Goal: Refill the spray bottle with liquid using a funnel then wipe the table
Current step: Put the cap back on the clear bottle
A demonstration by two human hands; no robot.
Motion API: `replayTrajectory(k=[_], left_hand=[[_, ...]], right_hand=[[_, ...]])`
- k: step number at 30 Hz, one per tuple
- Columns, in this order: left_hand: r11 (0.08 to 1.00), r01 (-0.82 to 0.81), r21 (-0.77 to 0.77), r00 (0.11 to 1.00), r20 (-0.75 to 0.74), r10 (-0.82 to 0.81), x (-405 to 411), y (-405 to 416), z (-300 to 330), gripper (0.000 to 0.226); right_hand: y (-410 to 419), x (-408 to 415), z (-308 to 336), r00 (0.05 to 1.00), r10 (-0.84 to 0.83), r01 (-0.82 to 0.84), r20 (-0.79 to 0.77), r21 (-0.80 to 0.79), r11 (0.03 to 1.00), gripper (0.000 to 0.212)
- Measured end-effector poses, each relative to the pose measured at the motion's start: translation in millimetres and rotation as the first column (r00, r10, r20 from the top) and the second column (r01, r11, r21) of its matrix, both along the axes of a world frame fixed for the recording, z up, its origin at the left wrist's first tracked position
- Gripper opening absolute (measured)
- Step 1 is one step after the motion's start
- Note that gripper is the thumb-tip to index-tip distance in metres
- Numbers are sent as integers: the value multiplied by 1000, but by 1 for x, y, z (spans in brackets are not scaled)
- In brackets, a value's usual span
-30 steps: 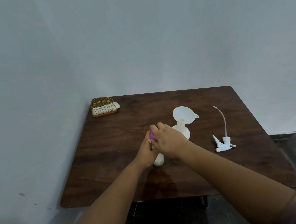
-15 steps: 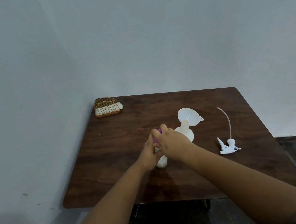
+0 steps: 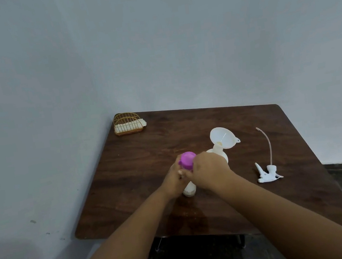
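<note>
Near the worktop's (image 3: pixel 147 154) centre a white refill bottle (image 3: pixel 189 191) stands upright, base on the wood. Left hand (image 3: pixel 173 182) grip wrapped round its body; right hand (image 3: pixel 209 172) grip pinching the purple cap (image 3: pixel 186 160) at its top. Whether the cap is seated or lifted cannot be told. Just behind the right hand stands the spray bottle (image 3: pixel 221 155), white funnel (image 3: pixel 222 137) seated in its neck. Spray trigger head (image 3: pixel 268 173) with dip tube lies toward the right edge, well apart. Gold wire holder (image 3: pixel 129 123) with white cloth sits at the far left corner
</note>
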State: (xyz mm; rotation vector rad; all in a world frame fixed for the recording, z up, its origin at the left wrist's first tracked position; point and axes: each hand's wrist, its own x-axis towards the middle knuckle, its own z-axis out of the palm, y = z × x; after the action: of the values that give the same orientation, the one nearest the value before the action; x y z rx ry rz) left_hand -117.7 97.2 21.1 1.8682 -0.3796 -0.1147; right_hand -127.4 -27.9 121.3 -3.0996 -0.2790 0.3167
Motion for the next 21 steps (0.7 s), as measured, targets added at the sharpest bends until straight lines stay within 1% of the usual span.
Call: replayTrajectory(k=[1,2,3,4,6,8,9,10,12,14,16,17,18,19,20,21], left_hand=[[1000,-2,6,1000,-6,2,1,0,-3,43],[1000,-7,-4,1000,-21,7,2,0,-5,44],[1000,-14,-26,999,-37,13,2,0,-7,45],[999,-17,-42,999,-51,15,2,1,-9,43],[999,-1,-45,997,-80,-2,2,1,-8,42],[999,10,-45,997,-71,-13,-1,2,-5,48],[999,3,-38,998,-62,-6,-1,2,-4,52],[999,-8,-31,999,-52,6,-2,2,-3,55],[1000,-22,-19,999,-26,22,0,2,-7,54],[1000,-15,7,1000,-21,15,3,3,-11,51],[999,-2,43,999,-43,4,5,4,-9,52],[999,1,45,998,-62,1,6,4,-9,55],[999,0,48,998,-66,3,6,4,-8,57],[999,-4,46,998,-57,7,6,4,-9,57],[999,-5,52,999,-34,7,6,3,-9,56],[999,0,48,1000,-21,1,5,1,-12,55]], right_hand=[[0,2,-3,997,-4,3,76,14,1000,42],[3,2,-5,992,5,-8,126,24,1000,44],[6,2,-7,990,30,-37,139,48,998,51],[8,3,-9,993,57,-66,103,88,994,56],[12,5,-5,997,76,-71,-27,143,987,56],[12,12,-1,988,32,-16,-154,105,994,52],[10,15,1,981,-5,17,-194,62,998,52],[8,15,4,981,-17,22,-195,21,1000,51],[0,7,4,996,26,-28,-88,-19,999,50],[-4,0,6,998,59,-60,-28,-31,998,53],[-5,2,12,996,74,-77,59,40,996,36],[-5,6,11,987,101,-112,125,79,991,32],[-1,8,8,974,162,-178,156,89,980,39],[3,9,2,965,222,-235,143,80,969,44],[9,8,-4,970,217,-228,110,94,969,46],[13,6,-12,980,187,-192,75,77,978,43]])
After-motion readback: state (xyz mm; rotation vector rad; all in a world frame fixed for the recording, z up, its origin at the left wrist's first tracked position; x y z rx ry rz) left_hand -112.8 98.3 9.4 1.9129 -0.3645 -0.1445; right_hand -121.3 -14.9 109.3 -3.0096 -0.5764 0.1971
